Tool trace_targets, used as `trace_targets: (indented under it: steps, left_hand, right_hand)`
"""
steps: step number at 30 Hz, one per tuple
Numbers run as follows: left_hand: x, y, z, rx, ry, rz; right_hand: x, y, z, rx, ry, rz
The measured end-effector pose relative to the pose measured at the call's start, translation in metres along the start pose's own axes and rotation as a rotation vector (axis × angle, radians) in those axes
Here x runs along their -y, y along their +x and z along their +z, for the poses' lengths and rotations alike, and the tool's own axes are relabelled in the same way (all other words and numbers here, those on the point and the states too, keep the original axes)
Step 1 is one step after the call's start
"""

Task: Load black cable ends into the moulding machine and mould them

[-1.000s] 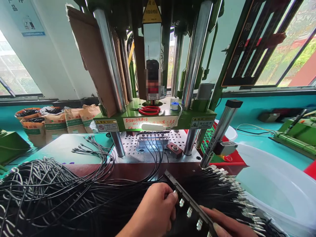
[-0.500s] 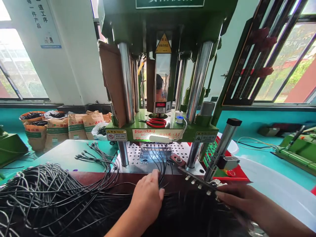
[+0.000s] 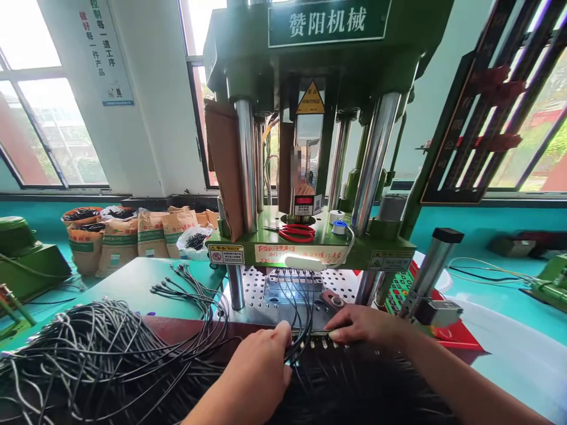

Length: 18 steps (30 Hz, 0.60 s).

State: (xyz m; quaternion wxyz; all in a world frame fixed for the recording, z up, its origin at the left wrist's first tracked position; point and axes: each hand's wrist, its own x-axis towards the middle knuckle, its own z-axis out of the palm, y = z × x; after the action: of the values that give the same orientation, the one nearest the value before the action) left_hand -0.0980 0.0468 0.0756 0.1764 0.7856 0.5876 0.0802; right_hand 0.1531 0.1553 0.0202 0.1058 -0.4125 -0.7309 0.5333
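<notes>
My left hand [image 3: 266, 357] is closed around several black cables [image 3: 302, 313]. They run from the clear-looking mould block [image 3: 295, 289] under the press down to my fingers. My right hand [image 3: 367, 327] pinches the right end of a narrow dark bar with small metal connectors [image 3: 325, 343] along it. This bar lies level at the front edge of the perforated metal plate [image 3: 254, 295], just right of the cables. A brown clamp piece with a bolt [image 3: 333, 300] sits beyond my right fingertips. Part of the bar is hidden by the cables and my right hand.
The green press [image 3: 328, 260] stands ahead, with red-handled pliers [image 3: 296, 232] on its ledge. A large heap of black cables [image 3: 101, 348] covers the left side. A steel post [image 3: 429, 271] and a red tray [image 3: 460, 339] are at the right. Paper sacks [image 3: 119, 236] stand behind.
My right hand has moved left and forward, bringing the connector bar from a slant to level at the plate's edge. My left hand stays on the cables. The view has shifted.
</notes>
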Motion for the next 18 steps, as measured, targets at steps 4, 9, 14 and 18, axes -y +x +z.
trace_targets:
  steps: [4, 9, 14, 18]
  left_hand:
    - [-0.002, -0.002, -0.001, -0.008, -0.083, 0.024]
    - [0.001, -0.008, 0.000, 0.079, -0.207, 0.025]
    - [0.005, 0.020, -0.007, -0.047, -0.494, -0.024]
    - [0.005, 0.086, 0.006, 0.008, -1.087, -0.338]
  right_hand:
    - [-0.004, 0.019, 0.011, -0.004, -0.082, -0.011]
    - [-0.009, 0.016, 0.018, -0.101, -0.078, -0.009]
    - [-0.001, 0.026, 0.006, -0.463, 0.141, -0.100]
    - [0.018, 0.073, 0.007, -0.708, 0.417, -0.180]
